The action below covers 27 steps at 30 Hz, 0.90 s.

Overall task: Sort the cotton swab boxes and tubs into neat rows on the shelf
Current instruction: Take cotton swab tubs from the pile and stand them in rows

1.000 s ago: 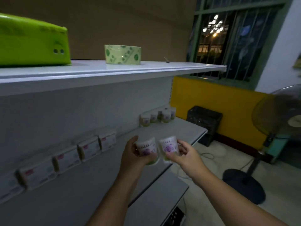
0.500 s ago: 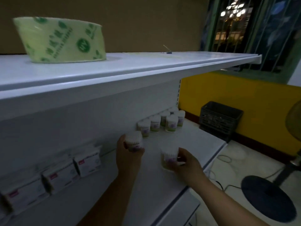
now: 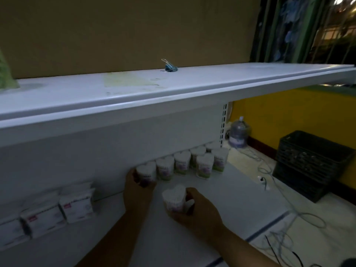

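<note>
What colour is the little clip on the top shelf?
The clip is blue with silvery wire handles, seen in the head view.

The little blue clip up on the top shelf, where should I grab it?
Probably pinch the small blue metal binder clip by its raised wire handle, coming from above and in front. That handle sticks up clear, while the body lies low on the white top shelf, and the brown wall stands close behind it.
</note>
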Motion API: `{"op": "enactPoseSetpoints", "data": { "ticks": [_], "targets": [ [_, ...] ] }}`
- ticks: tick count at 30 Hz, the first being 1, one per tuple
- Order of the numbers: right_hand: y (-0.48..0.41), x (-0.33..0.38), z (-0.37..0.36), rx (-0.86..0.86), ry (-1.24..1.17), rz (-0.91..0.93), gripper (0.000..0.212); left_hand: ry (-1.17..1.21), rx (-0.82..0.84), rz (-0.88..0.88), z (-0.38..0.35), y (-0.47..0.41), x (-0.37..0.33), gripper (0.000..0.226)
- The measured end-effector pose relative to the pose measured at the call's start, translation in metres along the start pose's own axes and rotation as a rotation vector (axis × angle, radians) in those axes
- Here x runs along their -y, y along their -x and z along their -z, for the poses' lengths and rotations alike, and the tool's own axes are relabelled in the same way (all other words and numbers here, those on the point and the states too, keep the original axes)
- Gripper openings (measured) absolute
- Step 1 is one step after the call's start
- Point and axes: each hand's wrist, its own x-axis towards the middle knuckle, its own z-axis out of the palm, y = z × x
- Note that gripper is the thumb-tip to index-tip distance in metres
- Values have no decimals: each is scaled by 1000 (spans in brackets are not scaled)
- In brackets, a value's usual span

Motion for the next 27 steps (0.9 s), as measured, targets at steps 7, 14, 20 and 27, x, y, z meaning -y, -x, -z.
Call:
{"op": "enactPoseSetpoints", "data": {
  "ticks": [7,14,20,27],
  "targets": [
    [-21,-2,-9,1,134,44,57,167,-94,121,15,22,-11,51],
    [-43,31,-49,110,164,167,67,236,12,160,44,61,-9,51],
    [-49,42,-67,217,169,219,78,16,-129,80,59,36,1,41],
    [-55,25,-59,162,120,206,30,-82,-172,80,54,8,11,41]
  ]
}}
